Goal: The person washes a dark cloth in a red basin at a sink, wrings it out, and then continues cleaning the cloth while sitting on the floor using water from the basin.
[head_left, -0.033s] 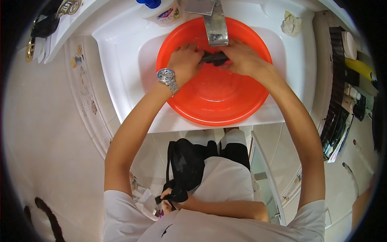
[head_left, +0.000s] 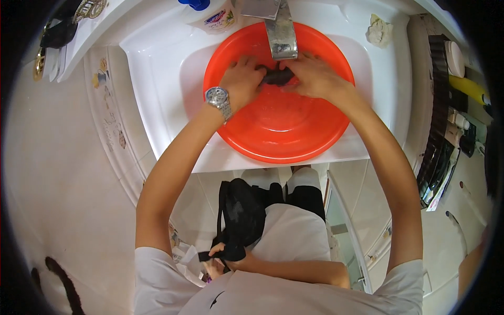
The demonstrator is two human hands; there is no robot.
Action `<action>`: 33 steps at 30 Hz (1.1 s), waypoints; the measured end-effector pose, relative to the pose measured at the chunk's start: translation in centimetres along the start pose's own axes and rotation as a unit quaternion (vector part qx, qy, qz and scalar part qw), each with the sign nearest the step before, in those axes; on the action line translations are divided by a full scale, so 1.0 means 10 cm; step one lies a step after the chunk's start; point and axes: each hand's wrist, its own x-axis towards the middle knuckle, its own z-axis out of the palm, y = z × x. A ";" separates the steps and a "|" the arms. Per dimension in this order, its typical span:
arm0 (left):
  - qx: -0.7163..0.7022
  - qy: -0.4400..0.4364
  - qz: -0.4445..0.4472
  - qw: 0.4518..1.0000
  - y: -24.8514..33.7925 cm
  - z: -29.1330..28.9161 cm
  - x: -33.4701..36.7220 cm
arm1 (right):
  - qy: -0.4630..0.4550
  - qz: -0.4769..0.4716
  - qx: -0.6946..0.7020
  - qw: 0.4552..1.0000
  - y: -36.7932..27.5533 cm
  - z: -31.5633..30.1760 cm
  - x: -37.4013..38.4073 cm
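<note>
Both of my hands are down in the orange basin (head_left: pixel 278 136), closed on a small dark piece of cloth (head_left: pixel 277 76) that sits bunched between them just under the metal tap (head_left: pixel 281 32). My left hand (head_left: pixel 242 81) grips the cloth's left end with the fingers curled over it, and my right hand (head_left: pixel 313 76) pinches the other end, thumb and fingers folded tight, so the two hands nearly touch across the bundle. On my left wrist is a silver wristwatch (head_left: pixel 218 98) with a metal band, its face turned up. The cloth is held near the far side of the basin, above the shiny wet bottom; whether it touches the water I cannot tell. The basin rests inside the white sink (head_left: pixel 157 100) and fills most of it, its near rim reaching over the sink's front edge. Behind the basin, left of the tap, stands a white bottle with a blue cap (head_left: pixel 212 13). A crumpled pale lump (head_left: pixel 378 30) lies on the sink's right back corner. To the right, a shelf (head_left: pixel 446 121) holds dark bottles and a yellow one. Below the sink, close to my body, hangs a black bag (head_left: pixel 241 210).
</note>
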 end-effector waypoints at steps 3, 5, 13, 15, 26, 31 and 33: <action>0.000 -0.007 0.027 1.000 -0.05 0.26 0.01 | 0.050 0.025 -0.038 0.998 -0.03 0.28 0.12; -0.026 0.040 -0.134 0.990 0.05 0.41 0.15 | 0.106 0.083 -0.086 0.987 0.04 0.52 0.27; -0.066 -0.036 -0.173 0.982 -0.10 0.60 0.26 | 0.072 0.145 0.082 0.983 0.02 0.54 0.55; -0.093 -0.016 -0.122 0.988 -0.14 0.52 0.28 | 0.081 0.165 0.083 0.979 0.09 0.49 0.53; -0.409 -0.073 -0.160 0.896 -0.19 0.05 0.21 | 0.122 0.020 0.318 0.940 0.44 0.26 0.20; -0.334 -0.048 -0.133 0.932 -0.24 0.17 0.13 | 0.047 0.062 0.165 0.983 0.29 0.14 0.17; -0.341 -0.040 -0.128 0.931 -0.27 0.20 0.13 | 0.020 0.063 0.122 0.990 0.27 0.12 0.18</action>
